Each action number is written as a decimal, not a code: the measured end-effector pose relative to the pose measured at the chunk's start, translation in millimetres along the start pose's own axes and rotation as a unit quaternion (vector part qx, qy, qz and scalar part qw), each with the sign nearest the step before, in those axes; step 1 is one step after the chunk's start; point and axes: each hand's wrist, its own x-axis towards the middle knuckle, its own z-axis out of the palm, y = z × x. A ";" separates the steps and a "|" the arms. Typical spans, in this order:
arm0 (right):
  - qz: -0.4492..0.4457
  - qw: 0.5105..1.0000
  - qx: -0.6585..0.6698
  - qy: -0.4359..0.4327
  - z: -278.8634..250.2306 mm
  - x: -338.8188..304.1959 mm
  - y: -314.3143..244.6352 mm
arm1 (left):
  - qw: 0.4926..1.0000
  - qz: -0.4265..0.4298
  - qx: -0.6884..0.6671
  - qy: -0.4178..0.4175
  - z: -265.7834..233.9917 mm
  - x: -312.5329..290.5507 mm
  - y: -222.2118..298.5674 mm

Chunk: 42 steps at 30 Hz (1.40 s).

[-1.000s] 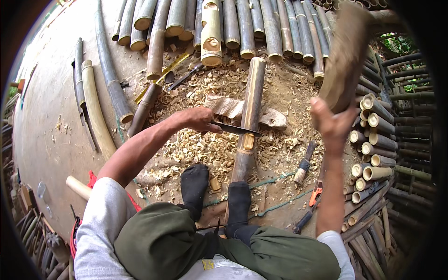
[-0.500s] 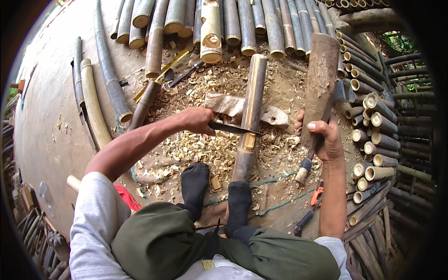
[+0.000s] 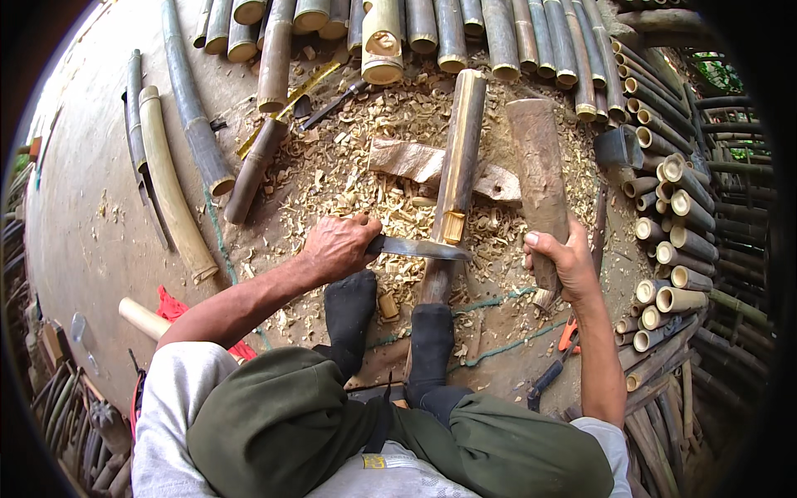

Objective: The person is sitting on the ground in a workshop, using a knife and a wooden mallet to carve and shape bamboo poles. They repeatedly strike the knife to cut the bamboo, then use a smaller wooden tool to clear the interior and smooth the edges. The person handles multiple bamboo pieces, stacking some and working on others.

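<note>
My left hand (image 3: pixel 339 246) is closed round the handle of a knife (image 3: pixel 419 248). Its dark blade lies crosswise over a bamboo pole (image 3: pixel 462 149), at the near end of a pale notch (image 3: pixel 453 226) cut in the pole. A thick wooden mallet (image 3: pixel 538 162) is gripped by my right hand (image 3: pixel 568 264), its broad head raised just right of the pole. The pole rests across a pale wooden block (image 3: pixel 407 160). My right foot in a dark sock (image 3: pixel 432 332) is at the pole's near end.
Wood shavings (image 3: pixel 332 178) cover the ground around the pole. Bamboo poles (image 3: pixel 502 41) line the far side, and cut bamboo ends (image 3: pixel 689 241) are stacked at right. A saw-like tool with a dark handle (image 3: pixel 544 386) lies by my right forearm. A yellow ruler (image 3: pixel 307 90) lies far left.
The knife has shifted toward me along the pole, from the notch's far end to its near end. The mallet has come left and lower. The whole view has shifted slightly.
</note>
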 end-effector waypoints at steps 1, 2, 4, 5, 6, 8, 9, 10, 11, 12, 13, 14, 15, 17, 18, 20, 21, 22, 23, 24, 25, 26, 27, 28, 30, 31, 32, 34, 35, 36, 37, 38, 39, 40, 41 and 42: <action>0.000 1.000 -0.006 -0.002 1.5 -0.3 1.5 | 1.000 0.002 -0.002 0.000 0.5 -0.1 0.0; 0.001 1.000 -0.012 -0.003 2.1 -0.5 3.2 | 1.000 0.003 -0.004 0.001 1.0 -0.1 0.1; -0.003 1.000 -0.024 -0.012 2.2 1.0 7.1 | 1.000 0.000 -0.007 -0.001 1.3 1.3 0.5; -0.005 0.999 -0.030 -0.016 2.0 1.2 8.3 | 1.000 -0.002 -0.009 -0.002 1.3 1.8 0.8; -0.005 0.999 -0.038 -0.020 2.4 0.6 7.9 | 1.000 0.001 -0.010 -0.004 0.0 1.6 1.2; -0.004 0.998 -0.054 -0.028 3.5 -1.1 6.4 | 1.000 0.007 -0.013 -0.008 -2.8 0.9 1.7; -0.004 0.998 -0.057 -0.031 3.5 -1.7 6.4 | 1.000 0.006 -0.015 -0.011 -4.5 0.9 2.2; -0.004 0.998 -0.060 -0.035 3.4 -2.1 6.5 | 1.000 0.005 -0.017 -0.013 -6.1 1.1 2.8; -0.004 0.997 -0.062 -0.038 3.2 -2.4 6.7 | 1.000 0.004 -0.019 -0.015 -6.6 1.2 3.1; -0.013 0.997 -0.066 -0.041 3.1 -2.0 7.5 | 1.000 0.003 -0.017 -0.009 -5.0 0.5 2.3; -0.023 0.996 -0.070 -0.044 2.7 -1.3 8.9 | 1.000 0.003 -0.015 -0.004 -2.2 -0.1 0.8; -0.024 0.996 -0.078 -0.047 2.2 -1.2 9.2 | 1.000 0.002 -0.013 0.002 0.1 -0.7 -0.2; -0.025 0.995 -0.085 -0.049 1.6 -0.9 9.8 | 1.000 0.000 -0.011 0.002 0.7 -0.6 -0.4; -0.011 0.993 -0.105 -0.052 0.9 -1.7 9.8 | 1.000 -0.003 -0.007 0.001 1.8 -0.6 -1.0; -0.078 0.983 -0.159 -0.045 1.3 -1.5 12.6 | 1.000 -0.008 -0.007 -0.011 2.3 1.4 -1.7; -0.211 0.941 -0.263 -0.030 4.5 -2.6 21.7 | 0.999 -0.016 -0.005 -0.033 2.9 6.6 -3.7; -0.191 0.915 -0.352 -0.039 11.0 -17.1 3.8 | 0.999 -0.014 0.004 -0.042 0.8 8.3 -3.9; -0.295 0.860 -0.411 -0.076 9.8 -15.0 6.2 | 0.999 -0.012 0.013 -0.051 -1.5 9.6 -4.2; -0.394 0.788 -0.461 -0.111 6.6 -11.0 11.0 | 0.998 -0.010 0.022 -0.060 -3.6 10.1 -4.3; -0.483 0.702 -0.504 -0.141 1.2 -7.7 17.1 | 0.997 -0.015 0.023 -0.066 -5.4 12.4 -3.3; -0.549 0.621 -0.537 -0.158 -3.6 10.4 21.0 | 0.997 -0.021 0.024 -0.071 -7.7 11.3 -2.5; -0.542 0.554 -0.608 -0.173 -17.5 28.9 39.2 | 0.997 -0.019 0.024 -0.071 -9.8 15.7 1.0; -0.500 0.568 -0.626 -0.190 -18.3 40.6 33.8 | 0.998 -0.015 0.026 -0.057 -7.5 13.8 -0.4; -0.456 0.582 -0.642 -0.205 -18.5 46.4 29.5 | 0.999 -0.008 0.029 -0.041 -3.0 13.1 -2.4; -0.477 0.583 -0.631 -0.185 -2.4 34.1 39.1 | 0.999 0.000 0.033 -0.009 5.7 11.3 -7.1; -0.495 0.595 -0.596 -0.214 10.3 21.9 37.9 | 0.999 -0.002 0.031 -0.021 4.5 12.0 -6.4; -0.516 0.603 -0.559 -0.242 21.4 12.4 32.6 | 0.999 -0.009 0.032 -0.019 2.9 11.9 -7.3; -0.632 0.506 -0.540 -0.229 19.3 14.2 35.2 | 0.999 -0.007 0.031 -0.016 2.5 12.6 -3.5; -0.577 0.556 -0.560 -0.210 7.1 24.9 38.7 | 0.999 -0.004 0.031 -0.019 1.6 13.8 -1.6; -0.526 0.600 -0.570 -0.196 1.6 35.0 34.5 | 0.999 -0.013 0.034 -0.023 2.3 13.5 -2.3; -0.416 0.587 -0.669 -0.186 -4.1 36.4 32.2 | 0.999 -0.021 0.038 -0.027 3.2 13.9 -2.7; -0.310 0.583 -0.727 -0.188 2.2 30.2 39.6 | 0.998 -0.030 0.041 -0.031 3.9 13.8 -3.3; -0.381 0.610 -0.663 -0.208 12.1 21.5 31.1 | 0.998 -0.030 0.044 -0.023 6.3 11.7 -6.1; -0.442 0.634 -0.594 -0.224 21.6 7.2 22.3 | 0.999 -0.023 0.046 -0.018 9.3 9.0 -7.8; -0.493 0.629 -0.549 -0.246 29.5 -4.5 24.9 | 0.999 -0.015 0.050 -0.009 9.7 9.5 -7.4; -0.570 0.558 -0.547 -0.254 29.9 -9.8 24.6 | 0.999 -0.019 0.044 -0.017 9.7 9.6 -5.6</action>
